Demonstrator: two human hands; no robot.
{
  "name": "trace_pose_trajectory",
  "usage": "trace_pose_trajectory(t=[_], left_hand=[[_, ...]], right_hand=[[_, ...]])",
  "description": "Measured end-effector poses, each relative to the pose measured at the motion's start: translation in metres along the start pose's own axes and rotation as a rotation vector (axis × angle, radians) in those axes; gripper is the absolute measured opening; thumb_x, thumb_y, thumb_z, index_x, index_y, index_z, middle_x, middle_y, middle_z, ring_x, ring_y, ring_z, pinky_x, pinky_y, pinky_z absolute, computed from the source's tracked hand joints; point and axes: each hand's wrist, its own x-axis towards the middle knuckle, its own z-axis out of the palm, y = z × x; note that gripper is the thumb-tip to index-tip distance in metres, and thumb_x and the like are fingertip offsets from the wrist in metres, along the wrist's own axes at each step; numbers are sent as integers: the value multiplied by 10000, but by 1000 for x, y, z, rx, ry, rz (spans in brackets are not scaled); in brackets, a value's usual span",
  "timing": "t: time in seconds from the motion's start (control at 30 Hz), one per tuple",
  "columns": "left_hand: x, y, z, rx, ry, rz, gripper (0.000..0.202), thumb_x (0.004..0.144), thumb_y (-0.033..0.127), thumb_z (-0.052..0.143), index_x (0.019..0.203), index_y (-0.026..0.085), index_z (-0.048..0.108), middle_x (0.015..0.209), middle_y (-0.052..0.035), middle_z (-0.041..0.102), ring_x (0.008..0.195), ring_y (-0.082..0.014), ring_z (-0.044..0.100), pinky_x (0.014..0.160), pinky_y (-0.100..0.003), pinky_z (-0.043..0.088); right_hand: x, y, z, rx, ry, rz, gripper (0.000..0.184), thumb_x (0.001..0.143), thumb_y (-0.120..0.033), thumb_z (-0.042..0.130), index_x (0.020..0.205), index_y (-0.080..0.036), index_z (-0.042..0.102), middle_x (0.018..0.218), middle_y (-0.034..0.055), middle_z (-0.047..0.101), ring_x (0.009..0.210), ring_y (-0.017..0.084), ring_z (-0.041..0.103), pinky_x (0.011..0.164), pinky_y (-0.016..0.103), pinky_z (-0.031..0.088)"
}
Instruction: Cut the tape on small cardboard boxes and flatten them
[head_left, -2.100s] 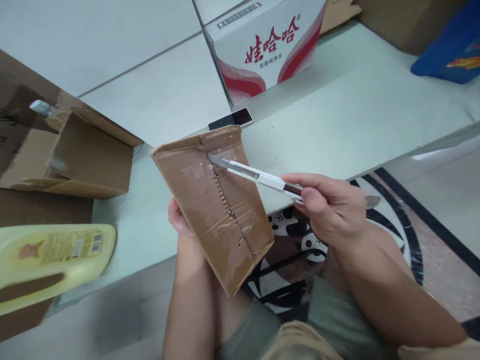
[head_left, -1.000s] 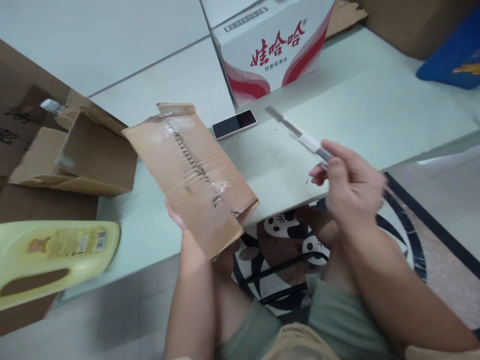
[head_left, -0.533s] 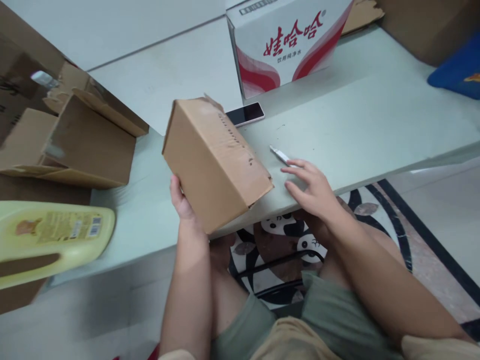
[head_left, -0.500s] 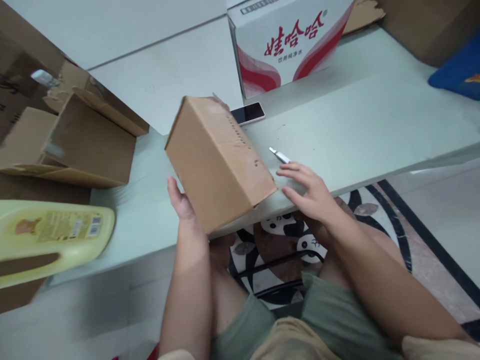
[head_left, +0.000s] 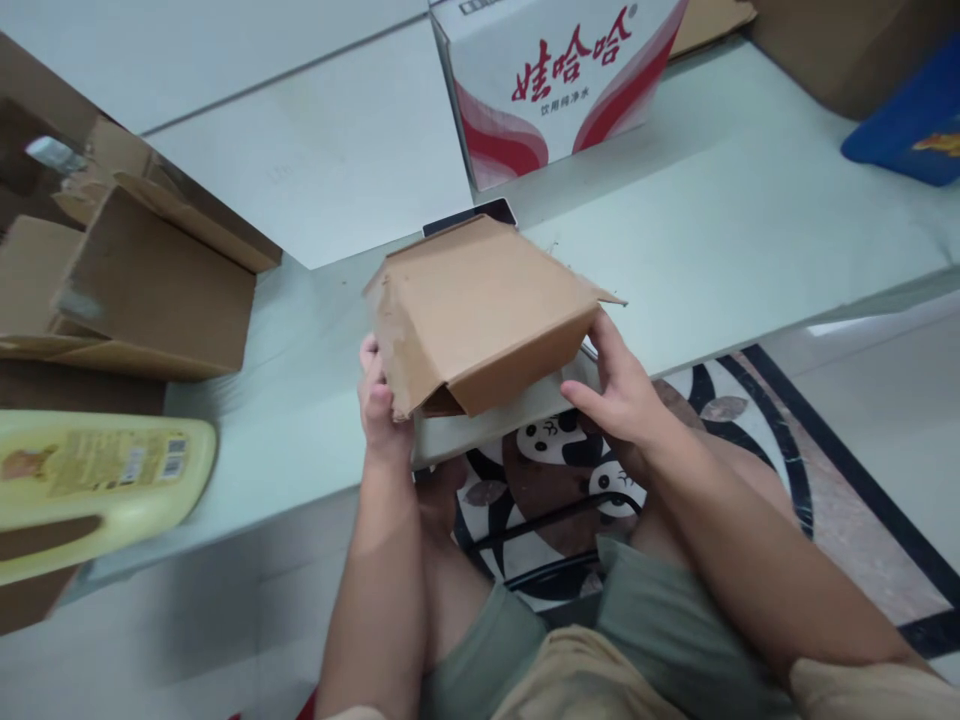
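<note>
I hold a small brown cardboard box (head_left: 480, 305) with both hands above the near edge of the pale table (head_left: 720, 240). My left hand (head_left: 377, 400) grips its left end, fingers curled on the cardboard. My right hand (head_left: 619, 385) grips its right end under a raised flap. A flap at the front hangs partly loose. The utility knife is hidden behind the box.
A black phone (head_left: 471, 215) peeks out behind the box. A white carton with red characters (head_left: 555, 80) stands at the back. An open brown carton (head_left: 142, 285) lies at left, a yellow jug (head_left: 90, 480) nearer. A blue object (head_left: 907, 130) sits at far right.
My right hand laid the knife on the table, then moved to the box's right end. The box turned over and now lies nearly level between both hands.
</note>
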Motion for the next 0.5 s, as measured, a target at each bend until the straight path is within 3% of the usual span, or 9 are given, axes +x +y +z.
trace_pose_trajectory(t=[0.1,0.2,0.33,0.5], left_hand=[[-1,0,-1,-62,47,10,627,737,775,671,990,210,770,1076,-93,754,1233,-333,667,1078,-404,516],[-4,5,3,-122,86,-49,632,808,781,584,1003,212,777,1098,-105,775,1251,-322,670,1077,-391,521],[-7,7,8,-121,93,-126,875,770,965,403,1092,243,778,1138,-111,793,1328,-343,642,1102,-426,526],[-3,8,10,-139,107,-178,917,740,972,451,1143,212,769,1120,-140,794,1295,-358,670,1042,-425,569]], right_hand=[[1,1,-4,-61,22,-102,612,921,-564,599,1442,-311,400,1276,113,601,1202,336,597,1151,612,402],[1,-4,-7,-44,14,-210,420,917,-473,578,1280,-333,417,1021,24,541,917,253,579,1077,597,408],[1,-9,-4,-30,-55,-205,416,901,-427,579,1250,-329,373,984,10,516,875,230,539,1007,563,429],[3,-9,1,-62,-51,-105,471,900,-399,582,1304,-319,355,1071,41,590,960,259,596,1087,621,394]])
